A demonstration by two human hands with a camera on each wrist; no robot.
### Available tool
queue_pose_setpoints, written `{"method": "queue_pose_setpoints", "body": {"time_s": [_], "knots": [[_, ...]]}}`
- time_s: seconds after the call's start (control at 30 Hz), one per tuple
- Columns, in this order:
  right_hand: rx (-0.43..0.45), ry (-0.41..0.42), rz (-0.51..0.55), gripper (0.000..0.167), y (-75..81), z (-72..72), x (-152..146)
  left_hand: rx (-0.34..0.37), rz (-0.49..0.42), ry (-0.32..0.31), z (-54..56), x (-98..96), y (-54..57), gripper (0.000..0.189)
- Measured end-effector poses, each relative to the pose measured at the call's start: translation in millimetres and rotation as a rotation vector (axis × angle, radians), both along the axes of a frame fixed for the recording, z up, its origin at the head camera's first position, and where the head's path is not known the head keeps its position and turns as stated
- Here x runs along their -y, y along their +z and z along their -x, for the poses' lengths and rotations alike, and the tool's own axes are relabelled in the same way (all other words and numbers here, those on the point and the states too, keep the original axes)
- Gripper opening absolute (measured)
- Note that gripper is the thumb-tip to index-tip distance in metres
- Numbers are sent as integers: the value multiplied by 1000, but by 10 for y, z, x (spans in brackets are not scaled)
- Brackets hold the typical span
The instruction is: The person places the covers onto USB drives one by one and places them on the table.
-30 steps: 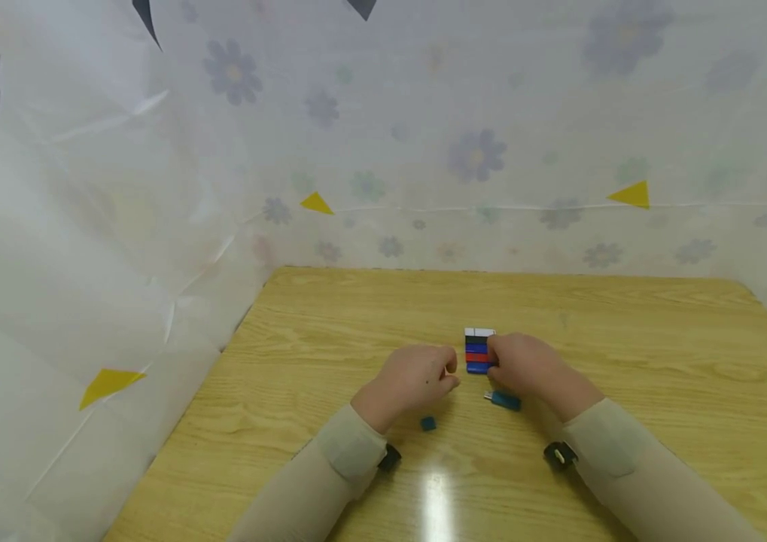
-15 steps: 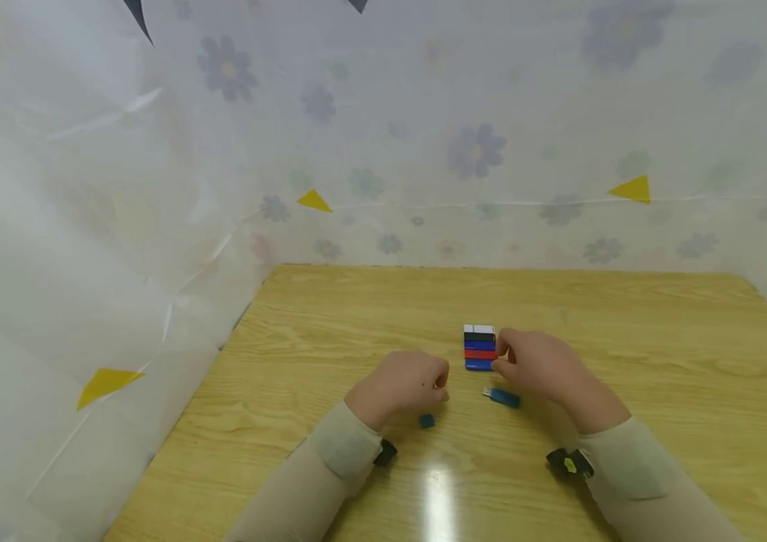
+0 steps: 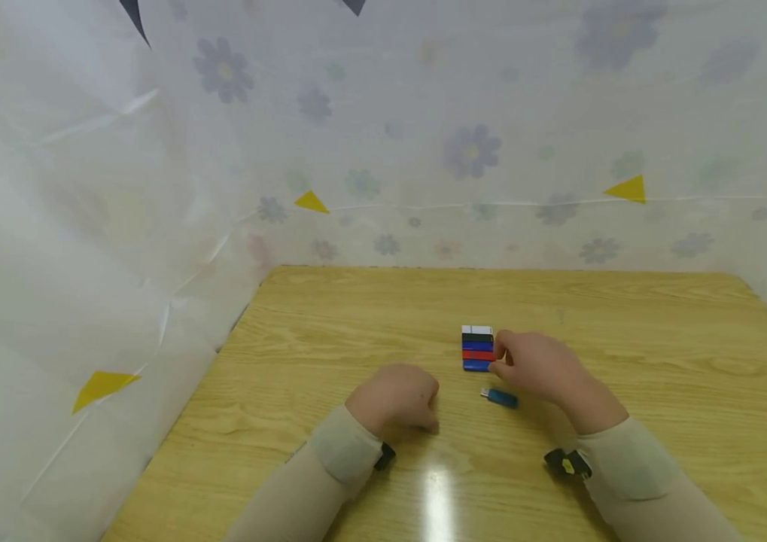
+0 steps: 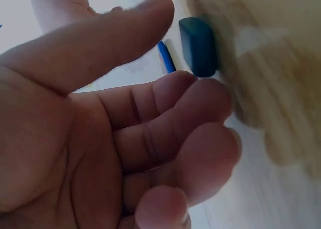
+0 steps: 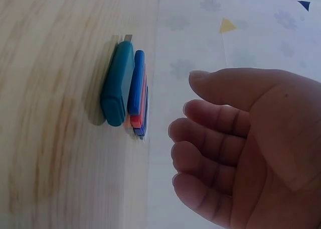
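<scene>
A row of several USB sticks (image 3: 477,347) lies side by side on the table, in white, black, blue and red. In front of it is a teal USB stick (image 3: 501,398), its metal plug bare and pointing left. My left hand (image 3: 393,397) is over a small teal cap (image 4: 198,46), which it hides in the head view. In the left wrist view the cap stands just beyond the thumb and fingertips, with the thumb apart from the fingers. My right hand (image 3: 542,367) is at the right end of the row, fingers loosely bent, holding nothing.
The wood-grain table (image 3: 329,316) reaches back to a flowered plastic sheet (image 3: 424,135), and another sheet hangs on the left. A dark wrist camera (image 3: 567,463) sits under the right sleeve.
My left hand has come back toward me and down over the teal cap. My right hand has drawn slightly off the right end of the row, uncovering more of it.
</scene>
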State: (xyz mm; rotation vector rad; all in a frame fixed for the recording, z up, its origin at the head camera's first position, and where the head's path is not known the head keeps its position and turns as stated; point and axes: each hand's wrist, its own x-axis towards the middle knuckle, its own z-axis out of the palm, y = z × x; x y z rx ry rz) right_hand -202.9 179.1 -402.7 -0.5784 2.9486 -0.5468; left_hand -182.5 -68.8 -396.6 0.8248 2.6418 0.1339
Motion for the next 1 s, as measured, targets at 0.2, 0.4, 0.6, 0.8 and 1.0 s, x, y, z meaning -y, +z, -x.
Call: {"method": "queue_pose_setpoints", "body": {"time_s": [0.2, 0.4, 0.6, 0.8, 1.0], "knots": [[0, 7, 5, 16, 18, -23, 24, -82, 55, -56, -18, -49, -44, 29], [6, 14, 8, 15, 23, -38, 38, -138, 49, -50, -16, -58, -55, 14], [7, 12, -5, 16, 38, -28, 35, -162, 11, -22, -10, -31, -72, 20], [11, 15, -15, 16, 48, -40, 30, -181, 50, -46, 7, -36, -85, 23], [14, 31, -24, 16, 41, -37, 29, -202, 31, -53, 42, -52, -80, 7]]}}
